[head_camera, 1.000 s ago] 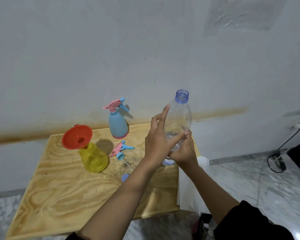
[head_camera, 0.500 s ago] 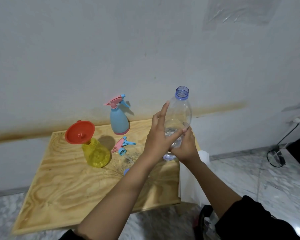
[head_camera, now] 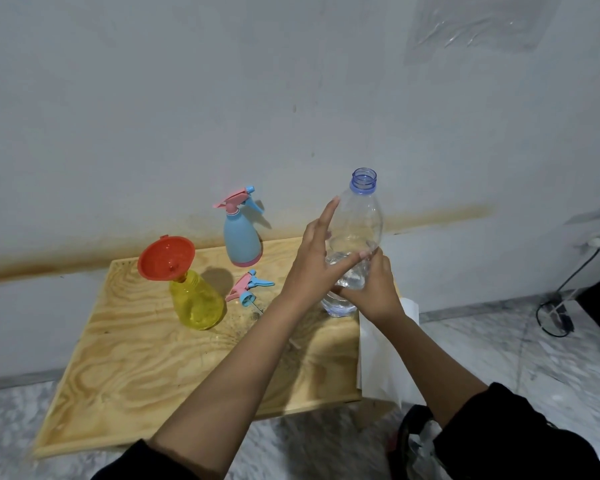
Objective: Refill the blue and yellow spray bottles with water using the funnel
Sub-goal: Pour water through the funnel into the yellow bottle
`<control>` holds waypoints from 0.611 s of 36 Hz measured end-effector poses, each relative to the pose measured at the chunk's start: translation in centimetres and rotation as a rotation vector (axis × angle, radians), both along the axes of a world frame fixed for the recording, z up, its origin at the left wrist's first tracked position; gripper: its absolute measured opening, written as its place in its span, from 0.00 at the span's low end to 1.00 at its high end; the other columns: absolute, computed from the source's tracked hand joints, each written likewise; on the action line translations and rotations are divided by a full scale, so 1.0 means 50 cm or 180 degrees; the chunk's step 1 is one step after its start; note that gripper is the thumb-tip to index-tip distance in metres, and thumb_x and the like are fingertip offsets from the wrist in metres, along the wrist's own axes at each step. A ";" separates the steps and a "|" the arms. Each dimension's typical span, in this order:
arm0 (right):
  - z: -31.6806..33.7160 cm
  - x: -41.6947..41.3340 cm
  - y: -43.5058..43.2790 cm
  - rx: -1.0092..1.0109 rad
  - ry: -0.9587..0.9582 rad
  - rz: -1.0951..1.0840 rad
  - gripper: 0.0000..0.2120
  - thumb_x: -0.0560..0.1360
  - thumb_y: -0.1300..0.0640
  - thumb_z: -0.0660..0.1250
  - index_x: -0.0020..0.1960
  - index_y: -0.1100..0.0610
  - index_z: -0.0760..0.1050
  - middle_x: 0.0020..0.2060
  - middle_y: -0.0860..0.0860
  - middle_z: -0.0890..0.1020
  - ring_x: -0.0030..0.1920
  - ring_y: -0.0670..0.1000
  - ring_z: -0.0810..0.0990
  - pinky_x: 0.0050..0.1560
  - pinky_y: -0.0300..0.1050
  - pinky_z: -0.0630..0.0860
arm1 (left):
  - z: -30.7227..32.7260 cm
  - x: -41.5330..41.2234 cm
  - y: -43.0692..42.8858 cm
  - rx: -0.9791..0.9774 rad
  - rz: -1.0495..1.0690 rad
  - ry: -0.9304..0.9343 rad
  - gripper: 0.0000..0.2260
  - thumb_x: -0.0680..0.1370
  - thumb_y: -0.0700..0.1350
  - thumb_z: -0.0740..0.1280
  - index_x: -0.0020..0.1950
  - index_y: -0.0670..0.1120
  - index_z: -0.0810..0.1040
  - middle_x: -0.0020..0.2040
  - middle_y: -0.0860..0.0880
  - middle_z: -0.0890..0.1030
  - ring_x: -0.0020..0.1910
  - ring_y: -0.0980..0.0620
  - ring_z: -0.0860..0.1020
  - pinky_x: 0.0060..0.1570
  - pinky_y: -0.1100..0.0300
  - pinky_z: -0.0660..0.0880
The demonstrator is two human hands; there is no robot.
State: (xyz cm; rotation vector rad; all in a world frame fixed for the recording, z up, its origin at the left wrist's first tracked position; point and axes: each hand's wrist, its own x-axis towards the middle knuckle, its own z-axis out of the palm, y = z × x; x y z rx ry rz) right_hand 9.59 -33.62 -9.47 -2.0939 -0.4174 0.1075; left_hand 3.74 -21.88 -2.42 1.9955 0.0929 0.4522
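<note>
A clear plastic water bottle (head_camera: 361, 220), uncapped with a blue neck ring, stands upright at the table's right side with a little water at the bottom. My right hand (head_camera: 374, 289) grips its lower body. My left hand (head_camera: 312, 265) lies against its left side, fingers straight and thumb across the front. The yellow spray bottle (head_camera: 196, 301) stands headless with the red funnel (head_camera: 165, 258) in its neck. Its pink and blue spray head (head_camera: 248, 287) lies beside it on the wood. At the back stands the blue spray bottle (head_camera: 241, 239) with its head on.
The wooden table (head_camera: 153, 368) stands against a white wall. A white sheet (head_camera: 385, 358) hangs off its right edge. A marble floor lies around it, with a black cable (head_camera: 555, 313) at the right and a dark bag (head_camera: 413, 441) below my right arm.
Both hands and the water bottle stay where they were. Only the view has shifted slightly, moving the table a little right in the frame.
</note>
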 end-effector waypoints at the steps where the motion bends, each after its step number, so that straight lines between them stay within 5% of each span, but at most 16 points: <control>1: 0.002 -0.001 -0.003 0.0017 -0.0008 0.0011 0.50 0.63 0.50 0.79 0.75 0.55 0.52 0.67 0.55 0.64 0.69 0.53 0.63 0.67 0.48 0.65 | 0.000 -0.001 -0.001 -0.0002 0.0008 -0.0029 0.38 0.72 0.54 0.72 0.69 0.75 0.49 0.66 0.57 0.63 0.66 0.57 0.66 0.63 0.50 0.72; 7: 0.022 -0.013 -0.020 -0.0110 -0.0132 0.0076 0.43 0.65 0.52 0.77 0.73 0.56 0.57 0.64 0.53 0.66 0.67 0.50 0.65 0.58 0.39 0.64 | -0.007 -0.004 -0.008 0.0098 0.0164 -0.0175 0.38 0.73 0.52 0.72 0.74 0.66 0.53 0.64 0.52 0.62 0.62 0.61 0.66 0.61 0.54 0.73; 17: 0.038 -0.061 -0.039 0.0123 -0.0264 -0.0160 0.28 0.73 0.59 0.70 0.68 0.58 0.63 0.63 0.53 0.67 0.58 0.49 0.72 0.59 0.49 0.75 | -0.007 -0.014 -0.011 -0.0082 0.0297 -0.0226 0.33 0.73 0.49 0.72 0.72 0.58 0.59 0.62 0.57 0.64 0.63 0.58 0.68 0.60 0.53 0.74; 22: 0.036 -0.093 -0.036 0.0148 -0.0333 -0.0231 0.20 0.75 0.62 0.67 0.65 0.59 0.66 0.58 0.52 0.69 0.53 0.45 0.71 0.55 0.44 0.75 | -0.013 -0.040 0.009 0.0018 0.0304 -0.0095 0.24 0.77 0.49 0.68 0.71 0.52 0.65 0.62 0.58 0.68 0.63 0.61 0.69 0.61 0.57 0.71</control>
